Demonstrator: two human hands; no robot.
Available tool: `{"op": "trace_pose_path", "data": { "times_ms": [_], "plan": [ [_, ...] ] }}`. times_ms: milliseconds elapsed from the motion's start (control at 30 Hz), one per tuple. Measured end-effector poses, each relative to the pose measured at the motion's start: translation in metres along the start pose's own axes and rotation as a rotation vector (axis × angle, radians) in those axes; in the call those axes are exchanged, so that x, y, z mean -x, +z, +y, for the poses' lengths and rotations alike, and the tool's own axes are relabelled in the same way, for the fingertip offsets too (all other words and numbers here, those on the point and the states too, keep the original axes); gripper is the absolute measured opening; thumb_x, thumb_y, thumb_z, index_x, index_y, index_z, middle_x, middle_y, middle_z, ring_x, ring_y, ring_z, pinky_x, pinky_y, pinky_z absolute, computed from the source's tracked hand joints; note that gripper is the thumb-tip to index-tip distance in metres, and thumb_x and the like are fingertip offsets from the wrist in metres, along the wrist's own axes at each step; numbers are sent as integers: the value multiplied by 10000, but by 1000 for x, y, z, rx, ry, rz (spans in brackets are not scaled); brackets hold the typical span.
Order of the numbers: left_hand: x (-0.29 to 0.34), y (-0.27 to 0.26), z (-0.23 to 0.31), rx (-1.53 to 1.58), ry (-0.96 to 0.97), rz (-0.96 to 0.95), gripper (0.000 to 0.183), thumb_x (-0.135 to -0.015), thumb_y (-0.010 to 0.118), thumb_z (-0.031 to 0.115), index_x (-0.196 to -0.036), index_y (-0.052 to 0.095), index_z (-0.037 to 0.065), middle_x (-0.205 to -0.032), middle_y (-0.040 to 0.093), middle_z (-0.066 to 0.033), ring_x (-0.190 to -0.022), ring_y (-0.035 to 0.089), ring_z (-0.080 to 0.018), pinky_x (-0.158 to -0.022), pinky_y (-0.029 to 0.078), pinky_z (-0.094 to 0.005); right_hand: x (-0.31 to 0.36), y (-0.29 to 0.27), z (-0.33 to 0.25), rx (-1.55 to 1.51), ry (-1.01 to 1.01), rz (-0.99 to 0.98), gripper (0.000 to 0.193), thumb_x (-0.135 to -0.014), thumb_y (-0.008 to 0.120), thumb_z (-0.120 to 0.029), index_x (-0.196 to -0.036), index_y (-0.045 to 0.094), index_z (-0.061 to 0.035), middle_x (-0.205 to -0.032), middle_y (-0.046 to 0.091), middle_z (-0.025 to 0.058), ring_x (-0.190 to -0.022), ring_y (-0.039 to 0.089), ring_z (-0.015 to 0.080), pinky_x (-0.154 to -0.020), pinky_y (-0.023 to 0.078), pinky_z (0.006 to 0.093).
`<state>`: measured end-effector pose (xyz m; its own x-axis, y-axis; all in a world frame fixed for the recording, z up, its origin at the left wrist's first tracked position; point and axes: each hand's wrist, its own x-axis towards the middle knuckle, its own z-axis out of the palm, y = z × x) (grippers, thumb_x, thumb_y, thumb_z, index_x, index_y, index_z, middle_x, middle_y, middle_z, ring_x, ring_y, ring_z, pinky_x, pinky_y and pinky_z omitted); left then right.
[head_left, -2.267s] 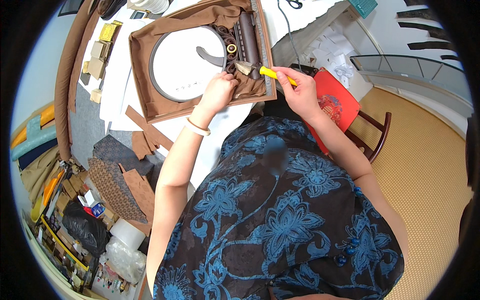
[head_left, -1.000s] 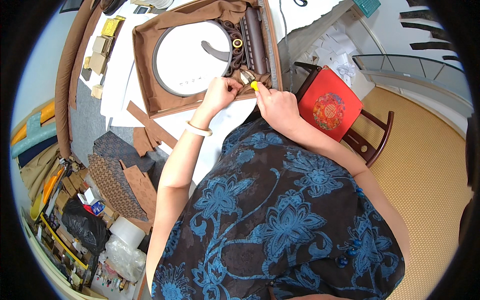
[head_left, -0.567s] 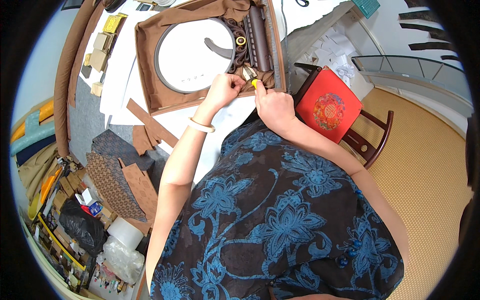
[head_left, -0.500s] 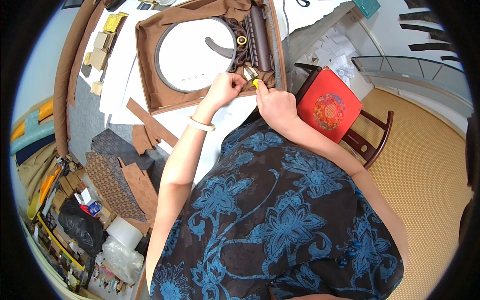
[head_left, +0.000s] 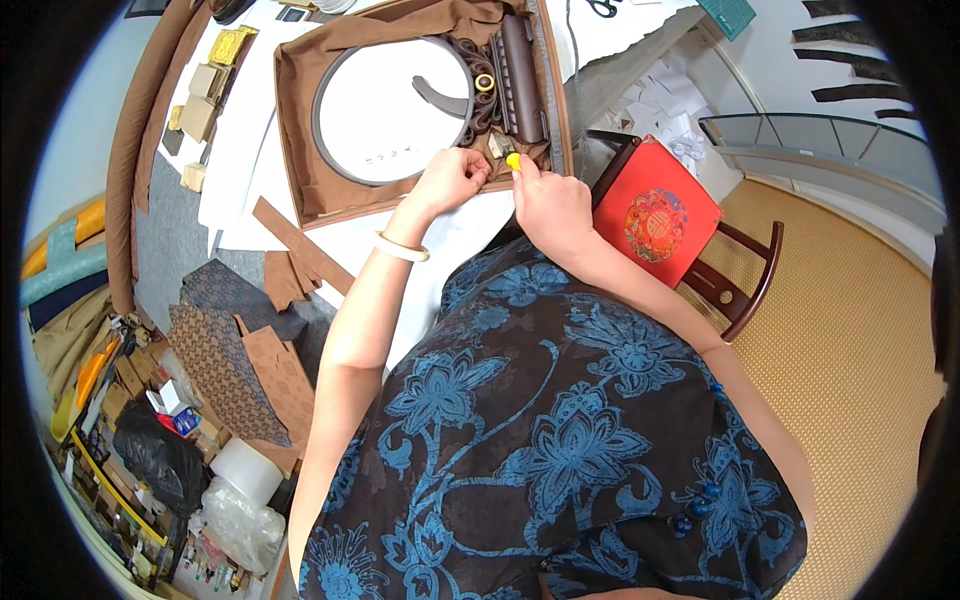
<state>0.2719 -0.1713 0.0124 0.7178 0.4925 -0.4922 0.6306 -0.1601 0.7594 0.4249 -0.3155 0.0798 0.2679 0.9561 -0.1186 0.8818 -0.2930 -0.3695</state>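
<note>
A shallow box (head_left: 284,130) lined with brown cloth (head_left: 300,180) lies on the table. Inside it sit a white round disc (head_left: 370,110) with a dark rim, dark scrolled ornament (head_left: 484,110) and a dark ribbed cylinder (head_left: 520,80). My right hand (head_left: 555,205) is closed round a small yellow-handled tool (head_left: 514,161) at the box's near right corner. Its working end lies among cloth folds, next to a small pale piece (head_left: 498,146). Beside it, my left hand (head_left: 448,180) is closed, fingertips pinching the cloth at the near edge. What lies under those fingertips is hidden.
Left of the box are pale blocks (head_left: 200,115), a yellow packet (head_left: 230,45) and brown strips (head_left: 300,245). A red-seated chair (head_left: 670,220) stands close on the right. Scissors (head_left: 603,8) lie at the far right; a crowded shelf (head_left: 160,430) is low on the left.
The yellow-handled tool has tilted slightly, its tip less visible among the folds. My left hand is nearly still. The whole view has shifted a little.
</note>
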Motion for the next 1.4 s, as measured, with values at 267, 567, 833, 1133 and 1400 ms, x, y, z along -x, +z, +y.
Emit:
{"op": "trace_pose_path", "data": {
  "times_ms": [267, 567, 833, 1133, 1400],
  "plan": [
    [-1, 6, 2, 29, -21, 53, 156, -972, 716, 84, -1041, 775, -43, -823, 775, -124, -738, 692, -144, -714, 567, -335, -11, 10, -9, 75, 11, -12, 312, -1082, 570, -260, -1162, 707, 8, -651, 715, 178, -595, 745, 375, -563, 601, 493],
    [4, -6, 14, -58, 17, -45, 235, -1053, 662, 190, -1064, 770, -18, -743, 697, -96, -682, 589, -151, -691, 521, -358, 3, -19, 12, -15, -106, 37, 245, -1049, 643, -257, -1192, 767, -103, -775, 758, 129, -669, 743, 347, -598, 595, 466],
    [2, -1, -1, 92, 103, -145, 246, -1073, 624, 166, -1242, 771, 62, -822, 699, -83, -737, 591, -160, -747, 525, -339, -20, -20, 51, -245, -161, 84, 214, -1019, 682, -249, -1149, 797, -124, -865, 766, 147, -764, 750, 365, -684, 603, 486],
    [8, -1, 1, 93, 193, -104, 254, -1032, 660, 172, -1233, 787, 83, -956, 766, -154, -881, 727, -284, -857, 578, -397, -34, -29, 72, -321, -216, 10, 213, -957, 738, -258, -1081, 852, -129, -910, 798, 144, -801, 771, 348, -733, 618, 450],
    [12, -4, 8, 121, 155, -124, 252, -1036, 677, 141, -1246, 771, 40, -1016, 796, -102, -924, 727, -184, -866, 574, -340, -43, -24, 89, -443, -204, 17, 225, -948, 757, -256, -1095, 856, -117, -919, 803, 149, -824, 776, 335, -738, 610, 425]
  ]
}}
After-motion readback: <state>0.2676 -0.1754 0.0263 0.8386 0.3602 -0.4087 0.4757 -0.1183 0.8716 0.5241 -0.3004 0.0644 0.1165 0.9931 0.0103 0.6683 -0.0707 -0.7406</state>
